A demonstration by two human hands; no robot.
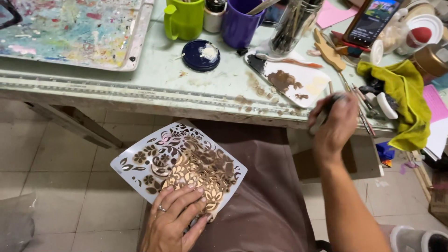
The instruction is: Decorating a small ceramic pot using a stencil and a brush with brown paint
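L hand [173, 219] fingers spread flat on floral stencil [178, 164], R hand [332, 125] fingers gripping brush [326, 108] nr paint palette [290, 80]

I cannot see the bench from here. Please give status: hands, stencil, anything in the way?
Left hand flat on stencil, on lap. Right hand holds brush at table edge, near palette. Nothing between hands.
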